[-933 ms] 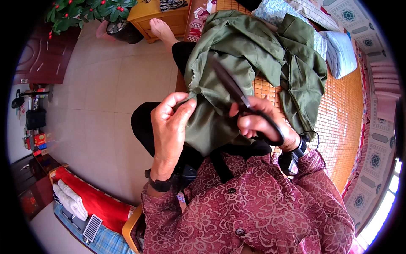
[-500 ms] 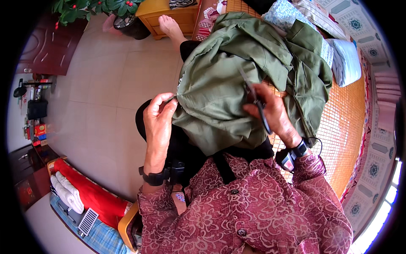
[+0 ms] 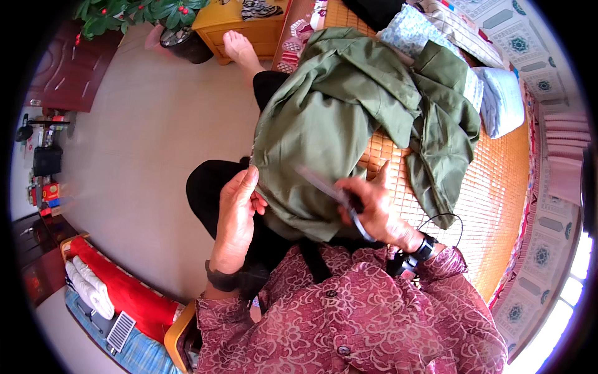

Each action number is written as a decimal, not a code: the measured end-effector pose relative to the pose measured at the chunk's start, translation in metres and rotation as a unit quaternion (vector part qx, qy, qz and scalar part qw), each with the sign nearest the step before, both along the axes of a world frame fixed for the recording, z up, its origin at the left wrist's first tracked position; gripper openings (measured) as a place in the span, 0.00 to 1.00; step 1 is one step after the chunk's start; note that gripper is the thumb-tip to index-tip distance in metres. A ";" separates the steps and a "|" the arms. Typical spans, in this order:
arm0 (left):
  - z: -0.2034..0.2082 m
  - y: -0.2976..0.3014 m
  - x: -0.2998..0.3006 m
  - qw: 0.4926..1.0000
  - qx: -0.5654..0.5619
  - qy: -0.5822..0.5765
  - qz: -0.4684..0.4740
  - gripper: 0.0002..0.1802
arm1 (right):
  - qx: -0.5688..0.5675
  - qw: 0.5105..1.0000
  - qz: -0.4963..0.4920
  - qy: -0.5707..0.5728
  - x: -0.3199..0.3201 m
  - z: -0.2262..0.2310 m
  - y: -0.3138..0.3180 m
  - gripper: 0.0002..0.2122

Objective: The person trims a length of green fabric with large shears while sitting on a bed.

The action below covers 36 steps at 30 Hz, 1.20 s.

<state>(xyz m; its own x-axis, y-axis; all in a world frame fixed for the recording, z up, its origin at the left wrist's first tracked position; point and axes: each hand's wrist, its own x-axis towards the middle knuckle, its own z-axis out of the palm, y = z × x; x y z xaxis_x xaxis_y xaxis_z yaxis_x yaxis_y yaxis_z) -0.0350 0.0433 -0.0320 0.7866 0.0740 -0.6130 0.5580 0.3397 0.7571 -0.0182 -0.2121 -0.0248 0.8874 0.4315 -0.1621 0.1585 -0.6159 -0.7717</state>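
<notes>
Seen from above, a person looks down at their own lap, where a large piece of green cloth [image 3: 314, 140] lies spread and loosely folded. It covers part of the legs, which wear black trousers [image 3: 205, 193], and runs off to the right onto a tan mat [image 3: 492, 193] made of small shiny pieces.

The left hand [image 3: 233, 202] is at the cloth's left edge, its grip narrow, thumb on top and fingers curled beneath, pinching the fabric. The right hand [image 3: 377, 215] holds a pair of scissors [image 3: 325, 186] above the lower part of the cloth, its grip closed around the handles. The blades point up and to the left, toward the left hand but apart from it (they are blurred, so whether they are parted cannot be told).

A dark strap circles each wrist, and the person wears a wine-red shirt [image 3: 349, 318] with a pale flower pattern. Beyond the cloth, at upper right, a folded light-blue bundle [image 3: 501, 103] rests on the mat. At upper left, a bare foot [image 3: 240, 50] shows near a yellow wooden cabinet [image 3: 240, 30], beside a dark plant pot [image 3: 187, 47] with green leaves and red berries above it.
</notes>
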 end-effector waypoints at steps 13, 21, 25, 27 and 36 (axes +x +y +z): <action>0.007 0.011 0.018 0.969 -0.131 -0.155 0.141 0.05 | -0.088 0.940 -0.246 -0.219 0.110 -0.062 -0.071 0.25; -0.006 0.015 0.024 0.975 -0.094 -0.135 0.152 0.03 | -0.184 0.952 -0.159 -0.184 0.156 -0.147 -0.097 0.17; -0.012 0.014 0.029 0.979 -0.089 -0.137 0.120 0.03 | -0.159 0.939 -0.224 -0.206 0.141 -0.161 -0.104 0.15; 0.000 0.006 0.034 0.974 -0.114 -0.117 0.156 0.06 | -0.128 0.946 -0.242 -0.171 0.136 -0.142 -0.109 0.16; 0.042 0.050 0.015 0.982 -0.022 -0.155 0.108 0.05 | 0.120 0.924 -0.329 -0.152 0.105 0.007 -0.195 0.22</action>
<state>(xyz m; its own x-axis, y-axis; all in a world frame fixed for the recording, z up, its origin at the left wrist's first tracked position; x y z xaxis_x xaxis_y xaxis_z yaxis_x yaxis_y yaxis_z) -0.0202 0.0935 0.0102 0.9044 0.2385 -0.3538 0.2152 0.4611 0.8608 0.0867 -0.4067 -0.0174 0.9590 -0.2277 0.1686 0.0425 -0.4725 -0.8803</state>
